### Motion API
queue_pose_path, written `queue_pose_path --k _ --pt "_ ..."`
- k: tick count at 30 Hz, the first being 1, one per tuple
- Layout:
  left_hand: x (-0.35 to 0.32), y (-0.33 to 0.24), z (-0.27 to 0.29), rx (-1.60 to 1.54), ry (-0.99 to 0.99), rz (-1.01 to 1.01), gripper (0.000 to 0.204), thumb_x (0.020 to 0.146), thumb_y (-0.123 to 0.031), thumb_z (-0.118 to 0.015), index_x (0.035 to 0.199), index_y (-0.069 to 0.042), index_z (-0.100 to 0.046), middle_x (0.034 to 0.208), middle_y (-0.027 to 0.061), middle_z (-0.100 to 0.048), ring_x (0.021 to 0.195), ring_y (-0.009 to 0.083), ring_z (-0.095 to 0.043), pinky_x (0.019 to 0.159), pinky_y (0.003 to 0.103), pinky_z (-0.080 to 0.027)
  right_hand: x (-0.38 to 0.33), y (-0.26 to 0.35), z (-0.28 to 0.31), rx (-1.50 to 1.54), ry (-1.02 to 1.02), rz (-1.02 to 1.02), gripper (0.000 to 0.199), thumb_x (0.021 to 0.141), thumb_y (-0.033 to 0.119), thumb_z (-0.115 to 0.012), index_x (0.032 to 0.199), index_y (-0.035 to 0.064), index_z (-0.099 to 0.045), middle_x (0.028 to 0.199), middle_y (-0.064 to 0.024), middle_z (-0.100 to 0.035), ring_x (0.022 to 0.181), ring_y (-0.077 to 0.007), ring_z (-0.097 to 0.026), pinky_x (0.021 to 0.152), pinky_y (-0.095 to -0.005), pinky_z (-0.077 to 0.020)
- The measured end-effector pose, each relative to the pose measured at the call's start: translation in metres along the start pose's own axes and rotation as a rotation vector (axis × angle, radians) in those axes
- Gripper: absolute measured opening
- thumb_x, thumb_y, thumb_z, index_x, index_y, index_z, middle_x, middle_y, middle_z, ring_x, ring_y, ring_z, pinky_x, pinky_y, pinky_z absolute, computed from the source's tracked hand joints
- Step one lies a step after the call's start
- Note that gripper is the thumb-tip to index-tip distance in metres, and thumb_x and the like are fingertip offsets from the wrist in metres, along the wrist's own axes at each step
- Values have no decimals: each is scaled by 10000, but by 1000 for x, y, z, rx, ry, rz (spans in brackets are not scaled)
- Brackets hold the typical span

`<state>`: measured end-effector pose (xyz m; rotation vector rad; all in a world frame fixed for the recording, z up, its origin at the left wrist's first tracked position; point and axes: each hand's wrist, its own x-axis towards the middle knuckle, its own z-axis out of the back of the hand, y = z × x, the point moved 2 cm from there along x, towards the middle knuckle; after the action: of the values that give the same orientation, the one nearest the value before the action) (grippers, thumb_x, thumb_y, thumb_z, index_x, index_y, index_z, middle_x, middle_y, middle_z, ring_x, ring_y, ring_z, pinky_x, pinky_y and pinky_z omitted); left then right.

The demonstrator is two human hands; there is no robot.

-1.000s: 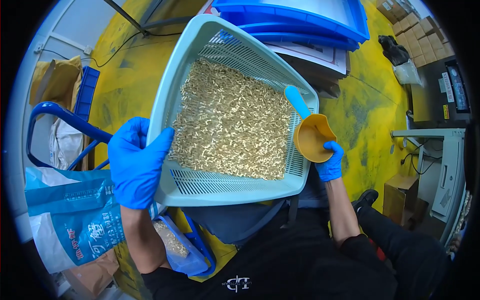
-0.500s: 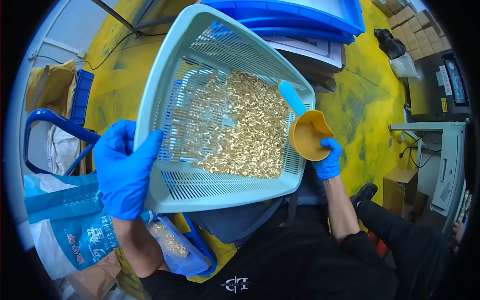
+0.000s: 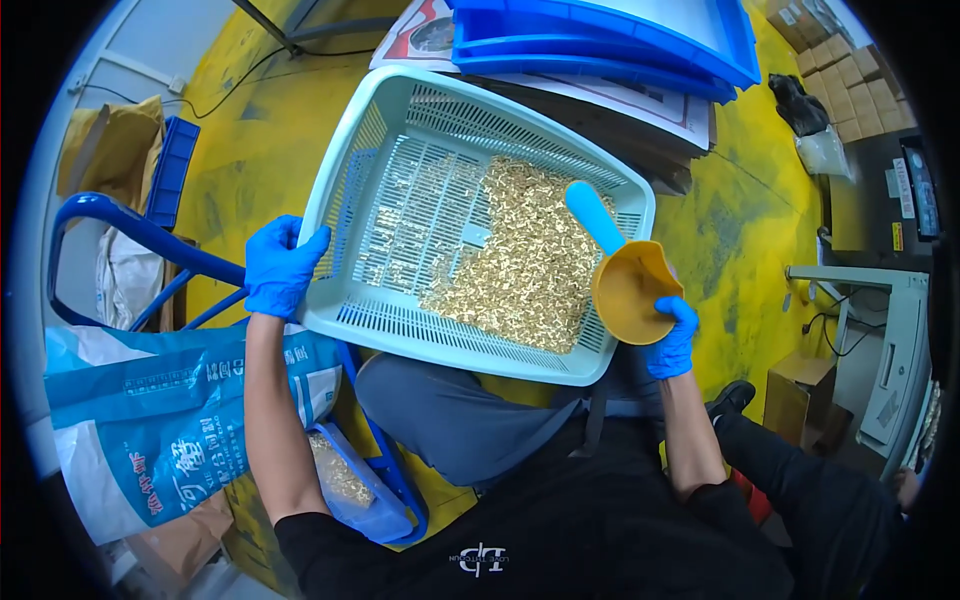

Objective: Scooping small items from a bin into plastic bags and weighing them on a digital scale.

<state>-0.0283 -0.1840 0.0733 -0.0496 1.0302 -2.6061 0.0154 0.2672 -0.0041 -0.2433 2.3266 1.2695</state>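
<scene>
A light green slotted plastic basket (image 3: 345, 130) is held above my lap, tilted a little down to the right. My blue-gloved left hand (image 3: 280, 268) grips its left rim, thumb over the edge. Many small gold-coloured pieces (image 3: 530, 270) are heaped in the basket's right half, with thinner scatter toward the left. In my right hand (image 3: 675, 340), also gloved in blue, is a yellow-brown scoop (image 3: 630, 305) with a light blue handle, gripped by its cup at the basket's right edge. The scoop looks empty. Right-hand fingers behind the cup are hidden, so I cannot tell whether they also touch the basket.
Blue trays (image 3: 600, 45) are stacked beyond the basket. A blue-and-white sack (image 3: 200, 420) and a blue tubular frame (image 3: 150, 250) stand at left. By my left leg sits a blue bin (image 3: 390, 520) with similar pieces. A cardboard box (image 3: 800, 390) lies at right.
The basket has dropped lower and shifted right, and it lies flatter. Both hands and the scoop moved with it. The pieces have gathered more to the right, baring the left slots.
</scene>
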Motion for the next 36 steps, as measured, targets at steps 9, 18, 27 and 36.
queue_pose_path --k 9,18,27,36 --pt "7 29 -9 41 -20 30 260 762 -229 -692 819 16 -629 683 23 -591 603 73 -501 557 235 -415 24 55 -25 -459 167 330 566 788 324 -550 1259 23 -458 1214 -99 -511 1109 -196 -486 976 -320 -356" --pt "-14 62 -39 124 -53 69 443 738 -280 -660 1070 -4 -557 969 179 -609 875 312 -595 765 370 -461 91 45 -118 -1274 415 711 666 762 286 -584 1366 151 -337 1066 -164 -475 997 -312 -487 948 -357 -361" --pt "-39 -23 -87 -310 -116 -48 553 812 -350 -633 1214 -19 -446 996 120 -574 857 237 -557 777 313 -458 76 31 -165 -1192 713 988 705 692 148 -584 1359 169 -355 1121 -174 -386 1045 -330 -434 985 -363 -321" --pt "-42 -79 -156 -458 93 -71 330 846 -213 -510 1099 -2 -506 966 216 -599 888 381 -579 706 447 -453 69 47 -166 -842 750 148 774 722 348 -682 1370 132 -319 1182 -134 -463 1051 -238 -461 952 -341 -342"
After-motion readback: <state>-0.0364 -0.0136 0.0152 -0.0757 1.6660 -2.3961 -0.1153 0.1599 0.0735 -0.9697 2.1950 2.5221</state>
